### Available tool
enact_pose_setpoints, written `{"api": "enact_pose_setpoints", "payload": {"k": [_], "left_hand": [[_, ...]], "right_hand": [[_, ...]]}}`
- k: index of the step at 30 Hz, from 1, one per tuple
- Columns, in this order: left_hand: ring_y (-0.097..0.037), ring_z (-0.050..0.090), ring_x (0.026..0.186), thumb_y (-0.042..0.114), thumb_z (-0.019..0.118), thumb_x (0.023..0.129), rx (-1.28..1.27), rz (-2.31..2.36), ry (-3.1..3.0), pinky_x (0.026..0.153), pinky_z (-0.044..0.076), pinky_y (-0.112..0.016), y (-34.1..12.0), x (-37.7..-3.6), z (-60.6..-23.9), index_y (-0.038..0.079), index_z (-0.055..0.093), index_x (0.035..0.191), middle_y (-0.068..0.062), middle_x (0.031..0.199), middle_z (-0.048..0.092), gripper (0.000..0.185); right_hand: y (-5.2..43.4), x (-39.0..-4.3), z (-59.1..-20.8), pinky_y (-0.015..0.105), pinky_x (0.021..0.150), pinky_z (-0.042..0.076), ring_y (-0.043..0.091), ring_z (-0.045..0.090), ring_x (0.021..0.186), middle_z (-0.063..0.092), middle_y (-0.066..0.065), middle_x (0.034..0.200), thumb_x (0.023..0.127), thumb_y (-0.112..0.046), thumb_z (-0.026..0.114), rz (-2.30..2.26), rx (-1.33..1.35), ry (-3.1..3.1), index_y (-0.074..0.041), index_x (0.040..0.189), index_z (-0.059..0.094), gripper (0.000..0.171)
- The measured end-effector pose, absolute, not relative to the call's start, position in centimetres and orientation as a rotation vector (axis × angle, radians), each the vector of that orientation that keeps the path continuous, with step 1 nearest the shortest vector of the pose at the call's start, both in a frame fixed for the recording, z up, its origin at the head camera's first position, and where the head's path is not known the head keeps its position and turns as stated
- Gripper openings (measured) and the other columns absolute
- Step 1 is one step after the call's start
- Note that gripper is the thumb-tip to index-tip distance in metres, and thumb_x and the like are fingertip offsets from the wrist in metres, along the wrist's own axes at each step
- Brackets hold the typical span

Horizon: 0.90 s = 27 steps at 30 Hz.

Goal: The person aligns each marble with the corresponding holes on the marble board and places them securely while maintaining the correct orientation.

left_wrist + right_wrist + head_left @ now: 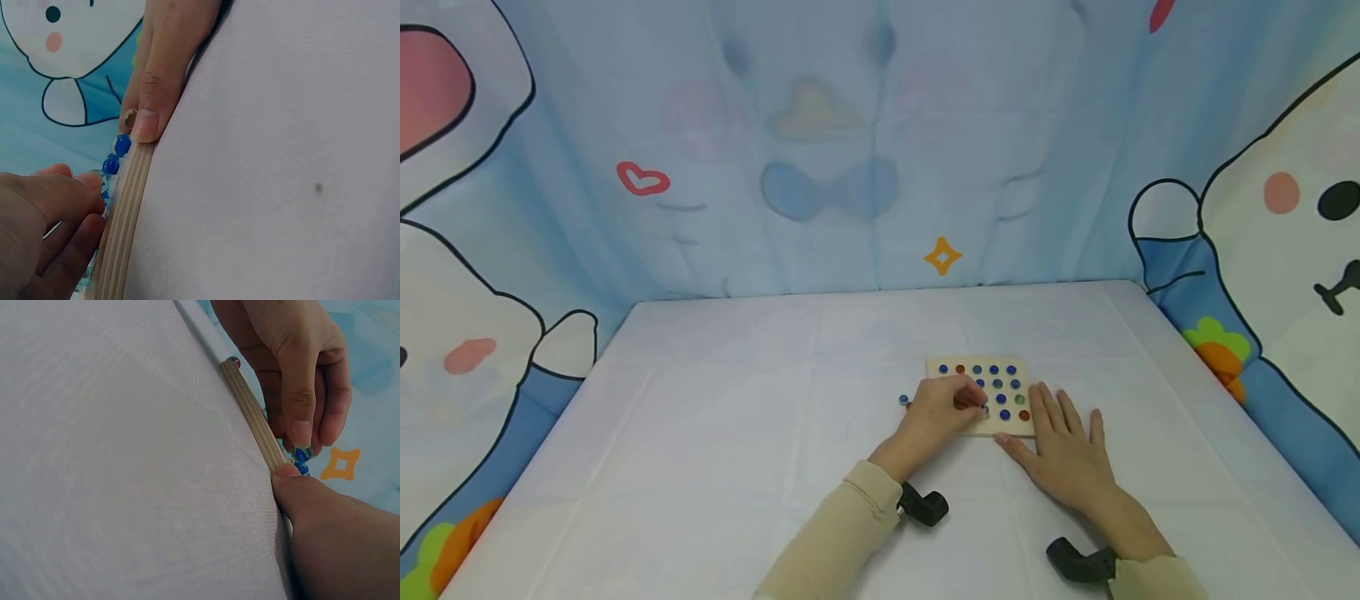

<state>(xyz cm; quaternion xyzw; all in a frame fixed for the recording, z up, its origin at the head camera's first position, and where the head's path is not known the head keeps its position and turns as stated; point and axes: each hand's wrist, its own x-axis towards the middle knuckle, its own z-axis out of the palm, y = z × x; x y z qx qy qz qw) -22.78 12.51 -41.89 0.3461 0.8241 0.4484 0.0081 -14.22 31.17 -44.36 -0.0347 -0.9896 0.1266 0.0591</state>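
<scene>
A pale wooden board lies on the table with rows of glass marbles, mostly blue, set on its top. Over its front part my left hand pinches a clear marble with blue in it between thumb and fingertips, low among the other marbles. My right hand lies at the board's right side, fingers straight and spread. Its thumb presses the front edge near the corner. The left hand covers the board's left front part, so the marbles there are hidden.
Just left of the board, a blue marble and a reddish one partly behind the hand lie on the white tablecloth. A blue cartoon curtain hangs behind the table and along both sides.
</scene>
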Motion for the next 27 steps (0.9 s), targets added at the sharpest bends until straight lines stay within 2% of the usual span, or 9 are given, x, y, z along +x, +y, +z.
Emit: {"api": "enact_pose_setpoints", "payload": {"k": [12, 27], "left_hand": [[0.006, 0.061, 0.08, 0.012, 0.075, 0.088, 1.168, 1.235, 2.714, 0.073, 0.047, -0.004, 13.0, -22.7, -42.2, 0.012, 0.071, 0.098, 0.004, 0.093, 0.074, 0.012], [0.005, 0.066, 0.083, 0.01, 0.073, 0.09, 1.033, 1.493, 2.581, 0.075, 0.051, -0.008, 11.8, -22.6, -41.7, 0.01, 0.073, 0.102, 0.001, 0.098, 0.075, 0.012]], "right_hand": [[31.2, -14.2, -44.5, 0.074, 0.113, -0.007, 0.05, 0.007, 0.149, 0.013, 0.027, 0.163, 0.092, -0.072, 0.043, 0.384, -0.121, -3.005, 0.002, 0.157, 0.01, 0.104], [31.2, -14.3, -44.8, 0.074, 0.112, -0.008, 0.05, 0.007, 0.149, 0.012, 0.027, 0.163, 0.092, -0.072, 0.044, 0.388, -0.116, -3.0, 0.002, 0.157, 0.009, 0.104]]}}
